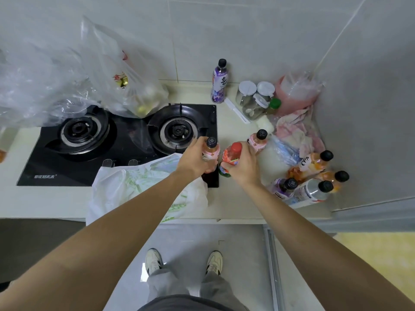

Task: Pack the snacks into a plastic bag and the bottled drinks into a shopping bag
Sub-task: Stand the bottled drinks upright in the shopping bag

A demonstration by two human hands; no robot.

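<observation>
My left hand (196, 159) grips a pink bottle with a black cap (211, 149) at the stove's right edge. My right hand (243, 163) grips a red-capped bottle (230, 157) right beside it. A white shopping bag with green print (139, 182) lies flat on the counter under my left forearm. Another pink bottle (258, 139) stands just behind my right hand. Several black-capped bottles (312, 176) stand grouped at the right. A purple bottle (220, 83) stands by the wall. A clear plastic bag holding snacks (132, 86) stands behind the stove.
A black two-burner gas stove (116, 140) fills the counter's left half. Spice jars (256, 95), a pink bagged container (296, 90) and a pink cloth (296, 131) crowd the right back corner. More crumpled clear plastic (33, 86) sits far left. The counter's front edge runs below the bag.
</observation>
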